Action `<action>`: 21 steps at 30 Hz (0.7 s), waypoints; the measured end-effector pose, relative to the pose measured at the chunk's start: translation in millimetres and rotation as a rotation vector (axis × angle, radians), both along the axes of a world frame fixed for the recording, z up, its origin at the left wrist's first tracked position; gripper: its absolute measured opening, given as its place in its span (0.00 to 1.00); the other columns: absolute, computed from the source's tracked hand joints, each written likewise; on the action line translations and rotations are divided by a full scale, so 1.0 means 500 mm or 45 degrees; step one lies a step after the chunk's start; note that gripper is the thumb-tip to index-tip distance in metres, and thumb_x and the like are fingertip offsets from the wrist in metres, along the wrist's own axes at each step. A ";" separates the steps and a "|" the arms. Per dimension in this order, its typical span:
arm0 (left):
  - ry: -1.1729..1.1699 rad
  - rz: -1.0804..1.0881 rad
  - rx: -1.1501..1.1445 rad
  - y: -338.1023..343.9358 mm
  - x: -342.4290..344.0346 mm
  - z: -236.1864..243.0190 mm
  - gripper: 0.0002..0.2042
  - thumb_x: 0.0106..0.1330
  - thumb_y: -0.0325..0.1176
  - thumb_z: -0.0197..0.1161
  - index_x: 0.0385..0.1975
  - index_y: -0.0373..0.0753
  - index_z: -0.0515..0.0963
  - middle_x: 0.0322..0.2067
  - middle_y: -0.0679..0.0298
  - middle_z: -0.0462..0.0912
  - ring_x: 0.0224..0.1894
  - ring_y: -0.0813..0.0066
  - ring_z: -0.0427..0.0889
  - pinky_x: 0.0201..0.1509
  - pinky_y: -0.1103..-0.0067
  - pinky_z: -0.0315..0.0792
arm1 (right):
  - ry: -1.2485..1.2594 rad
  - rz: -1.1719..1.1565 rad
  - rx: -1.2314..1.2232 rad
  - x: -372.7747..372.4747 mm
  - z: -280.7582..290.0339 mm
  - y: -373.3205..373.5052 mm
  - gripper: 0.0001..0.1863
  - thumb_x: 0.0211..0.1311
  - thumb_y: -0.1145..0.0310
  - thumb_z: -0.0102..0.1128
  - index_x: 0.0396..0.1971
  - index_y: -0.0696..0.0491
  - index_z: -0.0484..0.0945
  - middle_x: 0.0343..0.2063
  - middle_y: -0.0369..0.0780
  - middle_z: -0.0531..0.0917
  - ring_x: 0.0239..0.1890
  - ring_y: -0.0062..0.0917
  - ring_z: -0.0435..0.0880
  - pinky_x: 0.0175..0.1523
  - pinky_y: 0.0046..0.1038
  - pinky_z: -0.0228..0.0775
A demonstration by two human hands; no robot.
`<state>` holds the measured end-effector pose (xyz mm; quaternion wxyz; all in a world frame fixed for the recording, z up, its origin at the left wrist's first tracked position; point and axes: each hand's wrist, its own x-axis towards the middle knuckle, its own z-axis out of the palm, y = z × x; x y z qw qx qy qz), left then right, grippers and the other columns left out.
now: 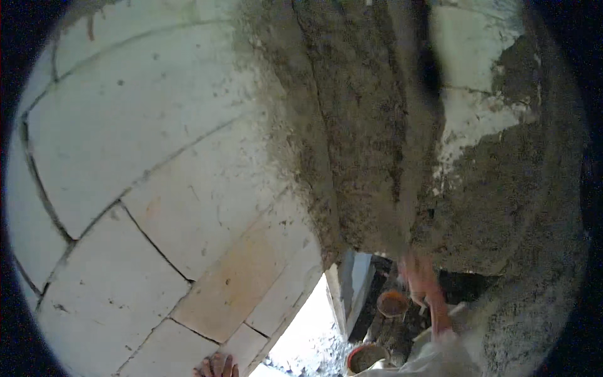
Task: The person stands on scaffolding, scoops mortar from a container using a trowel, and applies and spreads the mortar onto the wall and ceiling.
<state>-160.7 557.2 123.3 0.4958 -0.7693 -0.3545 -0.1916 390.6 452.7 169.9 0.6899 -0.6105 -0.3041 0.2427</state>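
Observation:
My left hand [215, 367] shows at the lower edge, fingers apart and flat against the pale block wall [94, 283]. My right hand [419, 276] is at the lower border of the dark, roughly plastered band [358, 157]; its fingers are smeared by motion, and I cannot make out whether they hold anything. An orange bucket [392, 303] stands below, just left of my right wrist.
A second bucket [364, 358] with grey material is at the bottom. A bright opening [304, 327] with a pale jamb lies beyond the block wall's edge. More plastered wall [496, 195], with a pale patch [468, 50], fills the right side.

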 end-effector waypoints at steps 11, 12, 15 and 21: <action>0.138 -0.194 -0.100 0.044 0.002 -0.071 0.20 0.64 0.44 0.54 0.54 0.43 0.69 0.57 0.50 0.67 0.61 0.47 0.63 0.64 0.47 0.44 | -0.138 -0.030 -1.142 -0.314 -0.719 -0.477 0.20 0.56 0.55 0.55 0.40 0.57 0.70 0.22 0.39 0.76 0.25 0.26 0.75 0.31 0.32 0.67; 0.115 -0.140 -0.025 0.056 0.015 -0.067 0.19 0.64 0.43 0.54 0.54 0.44 0.69 0.57 0.50 0.67 0.61 0.47 0.63 0.63 0.47 0.44 | -0.022 -0.078 -1.157 -0.299 -0.748 -0.432 0.26 0.57 0.56 0.55 0.50 0.58 0.67 0.30 0.45 0.78 0.29 0.29 0.77 0.38 0.31 0.70; 0.099 -0.106 -0.104 0.066 -0.067 -0.080 0.18 0.64 0.41 0.54 0.52 0.44 0.70 0.58 0.51 0.65 0.61 0.46 0.62 0.63 0.46 0.44 | -0.306 0.095 -1.377 -0.288 -0.833 -0.328 0.25 0.58 0.58 0.55 0.47 0.63 0.67 0.31 0.50 0.78 0.33 0.34 0.79 0.46 0.37 0.69; 0.244 -0.119 -0.084 0.112 -0.116 -0.146 0.20 0.65 0.42 0.51 0.54 0.41 0.67 0.60 0.50 0.61 0.63 0.45 0.58 0.64 0.46 0.42 | -1.235 0.210 -2.069 -0.239 -1.279 -0.326 0.12 0.59 0.66 0.49 0.41 0.52 0.72 0.35 0.47 0.78 0.37 0.38 0.80 0.37 0.39 0.72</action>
